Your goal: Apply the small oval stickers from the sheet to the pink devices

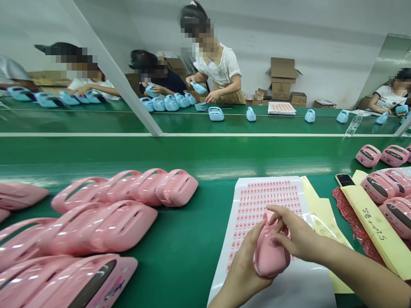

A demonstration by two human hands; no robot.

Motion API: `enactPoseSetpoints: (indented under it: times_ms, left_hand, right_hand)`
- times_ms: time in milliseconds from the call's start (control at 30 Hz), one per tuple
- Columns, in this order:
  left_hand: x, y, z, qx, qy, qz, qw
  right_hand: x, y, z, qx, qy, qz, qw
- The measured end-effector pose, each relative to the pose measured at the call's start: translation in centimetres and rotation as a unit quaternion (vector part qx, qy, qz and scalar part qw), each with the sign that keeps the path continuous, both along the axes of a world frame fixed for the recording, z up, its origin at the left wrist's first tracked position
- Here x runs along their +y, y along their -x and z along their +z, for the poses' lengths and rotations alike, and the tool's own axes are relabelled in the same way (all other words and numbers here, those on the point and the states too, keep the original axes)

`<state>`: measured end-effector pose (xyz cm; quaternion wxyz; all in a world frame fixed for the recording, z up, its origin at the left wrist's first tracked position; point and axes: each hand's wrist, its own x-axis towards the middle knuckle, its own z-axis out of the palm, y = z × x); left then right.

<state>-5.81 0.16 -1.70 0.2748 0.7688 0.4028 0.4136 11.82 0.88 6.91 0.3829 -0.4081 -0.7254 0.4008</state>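
A glossy pink plastic housing (270, 256) stands on end over a white sheet (237, 205) printed with rows of small red-and-pink stickers. My left hand (245, 261) wraps round its left side and underside, thumb up along the edge. On the housing's upper right side rest the bent fingers of my right hand (290, 233), with thumb and index finger near each other; whether a sticker is between them is too small to tell. Part of the sticker sheet is hidden behind both hands and the housing.
Rows of pink housings (125, 226) lie at the left, more (380, 186) at the right. Beside the sheet are yellow papers (327, 222), a labelled yellow stack (379, 231) and a phone (344, 179). Across the green bench, people handle blue housings (216, 114) near a bottle (355, 124).
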Motion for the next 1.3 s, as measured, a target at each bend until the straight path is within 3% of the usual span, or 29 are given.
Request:
enactPoseSetpoints:
  times_ms: [133,333,533,733,933,1133,1300]
  left_hand:
    - [-0.2,-0.2,0.0,-0.025,0.023,-0.017,0.999]
    - [-0.4,-0.4,1.3,-0.046,0.055,-0.037,0.997]
    - [-0.8,-0.3,1.4,-0.043,0.095,-0.049,0.993]
    - [-0.8,-0.3,1.9,-0.045,0.086,-0.068,0.993]
    - [-0.8,-0.2,2.3,-0.046,0.106,-0.063,0.991]
    - [-0.9,-0.1,2.8,-0.033,0.124,-0.051,0.990]
    - [-1.0,-0.1,2.7,-0.031,0.104,-0.047,0.993]
  right_hand:
    - [0.1,-0.4,1.0,-0.041,0.049,0.007,0.998]
    - [0.4,-0.5,3.0,-0.099,0.073,0.051,0.991]
    - [0.3,-0.7,3.3,-0.154,0.093,0.064,0.982]
    - [0.4,-1.1,3.4,-0.149,0.108,0.079,0.980]
    - [-0.1,-1.4,3.1,-0.132,0.031,0.095,0.986]
    - [-0.4,-1.6,2.3,-0.014,-0.022,-0.023,0.999]
    - [-0.6,-1.2,3.1,-0.031,0.014,0.025,0.999]
